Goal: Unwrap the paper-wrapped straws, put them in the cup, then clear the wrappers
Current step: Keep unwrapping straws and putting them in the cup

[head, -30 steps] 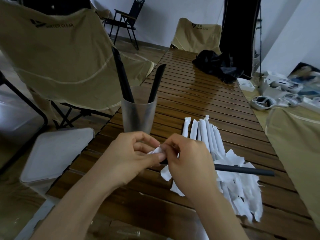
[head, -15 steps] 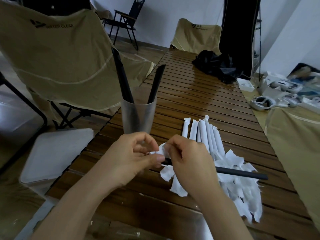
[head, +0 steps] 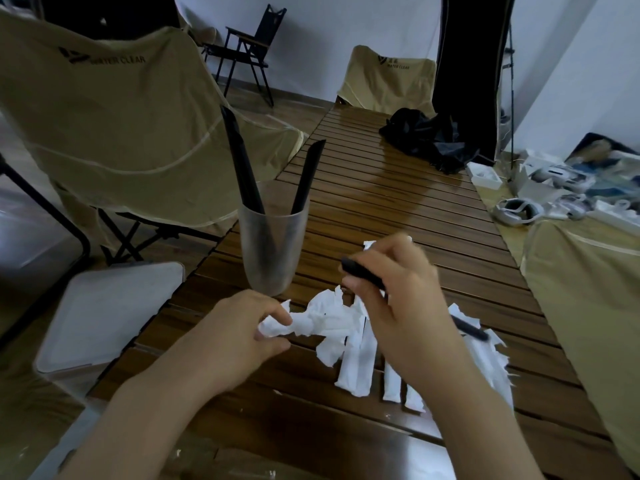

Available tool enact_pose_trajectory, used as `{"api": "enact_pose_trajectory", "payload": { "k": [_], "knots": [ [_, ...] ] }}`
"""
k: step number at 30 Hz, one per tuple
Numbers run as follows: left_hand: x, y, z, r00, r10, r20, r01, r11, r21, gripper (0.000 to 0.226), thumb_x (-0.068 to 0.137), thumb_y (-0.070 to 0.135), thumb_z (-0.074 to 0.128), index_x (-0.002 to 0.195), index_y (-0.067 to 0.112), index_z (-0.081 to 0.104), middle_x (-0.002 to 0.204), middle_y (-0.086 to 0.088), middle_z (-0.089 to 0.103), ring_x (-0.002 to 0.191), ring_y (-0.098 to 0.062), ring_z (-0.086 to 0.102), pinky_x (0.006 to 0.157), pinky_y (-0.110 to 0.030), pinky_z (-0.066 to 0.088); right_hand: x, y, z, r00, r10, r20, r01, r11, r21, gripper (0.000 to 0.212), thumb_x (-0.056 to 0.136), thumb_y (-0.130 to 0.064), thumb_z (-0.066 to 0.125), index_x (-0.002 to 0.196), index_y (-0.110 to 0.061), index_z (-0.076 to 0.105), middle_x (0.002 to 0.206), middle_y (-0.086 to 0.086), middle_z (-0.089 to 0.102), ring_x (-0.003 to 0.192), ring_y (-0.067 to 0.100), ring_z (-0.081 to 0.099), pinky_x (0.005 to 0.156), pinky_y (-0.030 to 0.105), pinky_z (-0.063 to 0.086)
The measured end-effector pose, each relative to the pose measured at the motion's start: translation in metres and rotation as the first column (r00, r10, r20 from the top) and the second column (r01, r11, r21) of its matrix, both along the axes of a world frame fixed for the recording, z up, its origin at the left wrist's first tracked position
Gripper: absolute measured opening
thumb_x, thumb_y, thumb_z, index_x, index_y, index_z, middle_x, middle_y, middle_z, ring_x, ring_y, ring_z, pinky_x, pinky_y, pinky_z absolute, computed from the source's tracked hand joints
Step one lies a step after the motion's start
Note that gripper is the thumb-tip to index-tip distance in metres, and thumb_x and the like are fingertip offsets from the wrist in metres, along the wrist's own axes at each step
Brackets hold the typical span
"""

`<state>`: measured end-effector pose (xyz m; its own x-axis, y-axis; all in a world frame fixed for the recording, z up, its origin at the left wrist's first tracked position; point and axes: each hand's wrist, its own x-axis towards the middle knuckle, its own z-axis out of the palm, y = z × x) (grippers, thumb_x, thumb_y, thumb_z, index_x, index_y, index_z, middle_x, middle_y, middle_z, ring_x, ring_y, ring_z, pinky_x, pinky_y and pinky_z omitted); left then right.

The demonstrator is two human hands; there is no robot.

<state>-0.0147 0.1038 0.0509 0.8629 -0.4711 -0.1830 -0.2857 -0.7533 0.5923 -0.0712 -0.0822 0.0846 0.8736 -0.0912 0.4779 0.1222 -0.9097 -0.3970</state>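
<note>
A frosted plastic cup (head: 272,247) stands on the slatted wooden table (head: 388,188) with two black straws (head: 242,164) leaning in it. My right hand (head: 401,303) holds a bare black straw (head: 362,271), one tip poking out left of the fingers, the other end showing behind the wrist. My left hand (head: 239,330) pinches a crumpled white wrapper (head: 311,320) just below the cup. Several paper-wrapped straws (head: 356,368) lie under and beside my right hand, with torn wrappers (head: 491,362) heaped to the right.
Tan folding chairs (head: 114,109) stand at the left and far end. A white lidded bin (head: 104,313) sits by the table's left edge. A black cloth bundle (head: 426,140) lies at the far end. White devices and boxes (head: 540,195) clutter the right.
My hands have pulled apart: the right hand drew the black straw out of its wrapper and lifted it up to the right, while the left hand kept the torn wrapper.
</note>
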Motion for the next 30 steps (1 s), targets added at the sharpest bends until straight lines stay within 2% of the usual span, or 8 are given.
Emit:
{"api": "enact_pose_trajectory", "payload": {
  "k": [3,8,13,18,22,25,27,30],
  "knots": [
    [0.001,0.005,0.002,0.998,0.039,0.054,-0.042,0.998,0.038,0.029,0.087,0.034,0.066,0.115,0.037,0.06,0.13,0.013,0.047,0.096,-0.005,0.056,0.088,-0.021,0.047,-0.005,-0.001,0.018,0.98,-0.044,0.195,0.035,0.998,0.047,0.023,0.089,-0.037,0.056,0.103,-0.024,0.069,0.093,-0.004,0.049,0.087,0.017,0.049,0.075,0.039,0.045],
    [0.006,0.016,0.004,0.969,0.131,0.208,-0.118,0.99,-0.071,0.014,0.087,0.029,0.066,0.1,0.034,0.064,0.118,0.015,0.05,0.089,0.0,0.054,0.078,-0.014,0.043,-0.016,0.005,0.05,0.899,-0.013,0.438,-0.093,0.971,0.219,0.011,0.095,-0.021,0.053,0.098,-0.018,0.063,0.086,-0.004,0.059,0.077,0.009,0.055,0.066,0.018,0.044],
    [0.009,0.017,0.009,0.933,0.183,0.311,-0.118,0.97,-0.215,0.013,0.086,0.024,0.068,0.091,0.035,0.065,0.109,0.021,0.051,0.086,0.004,0.054,0.068,-0.007,0.038,-0.025,0.022,0.069,0.713,-0.102,0.694,-0.08,0.971,0.225,0.007,0.098,-0.015,0.047,0.099,-0.016,0.055,0.082,-0.001,0.058,0.07,0.01,0.056,0.065,0.018,0.042],
    [0.011,0.019,0.011,0.912,0.228,0.342,-0.131,0.95,-0.282,0.015,0.086,0.019,0.068,0.088,0.033,0.066,0.108,0.02,0.053,0.088,0.002,0.055,0.069,-0.008,0.039,-0.026,0.046,0.073,0.629,-0.153,0.762,-0.137,0.943,0.303,0.016,0.1,-0.031,0.038,0.1,-0.021,0.051,0.086,-0.001,0.058,0.074,0.012,0.059,0.071,0.022,0.047],
    [0.013,0.023,0.01,0.908,0.252,0.336,-0.153,0.943,-0.295,0.017,0.085,0.018,0.069,0.087,0.034,0.066,0.108,0.02,0.055,0.088,0.001,0.055,0.072,-0.009,0.04,-0.008,0.055,0.064,0.787,-0.035,0.617,-0.133,0.965,0.224,0.014,0.096,-0.02,0.045,0.098,-0.013,0.056,0.084,0.0,0.059,0.073,0.003,0.054,0.069,0.007,0.038],
    [0.014,0.026,0.009,0.907,0.255,0.335,-0.158,0.944,-0.29,0.017,0.086,0.018,0.067,0.088,0.035,0.066,0.109,0.02,0.054,0.09,0.001,0.055,0.072,-0.009,0.039,0.009,0.062,0.051,0.949,-0.003,0.314,-0.124,0.916,0.383,0.027,0.099,-0.022,0.043,0.116,-0.01,0.059,0.098,-0.001,0.064,0.085,-0.004,0.057,0.077,0.006,0.042],
    [0.015,0.029,0.009,0.908,0.263,0.326,-0.168,0.942,-0.291,0.016,0.087,0.019,0.066,0.089,0.035,0.066,0.111,0.02,0.053,0.091,0.0,0.055,0.071,-0.008,0.039,0.014,0.067,0.049,0.991,0.082,0.11,-0.129,0.826,0.548,0.033,0.101,-0.017,0.042,0.133,-0.012,0.048,0.112,0.0,0.063,0.09,-0.012,0.053,0.08,0.003,0.041],
    [0.015,0.03,0.009,0.911,0.255,0.324,-0.169,0.948,-0.271,0.015,0.088,0.021,0.064,0.093,0.035,0.067,0.11,0.021,0.052,0.092,0.001,0.053,0.069,-0.007,0.038,0.018,0.068,0.049,0.97,0.131,-0.205,-0.016,0.875,0.485,0.08,0.092,-0.006,0.052,0.15,-0.032,0.003,0.132,-0.006,0.051,0.107,-0.003,0.051,0.093,0.016,0.041]
  ]
}}
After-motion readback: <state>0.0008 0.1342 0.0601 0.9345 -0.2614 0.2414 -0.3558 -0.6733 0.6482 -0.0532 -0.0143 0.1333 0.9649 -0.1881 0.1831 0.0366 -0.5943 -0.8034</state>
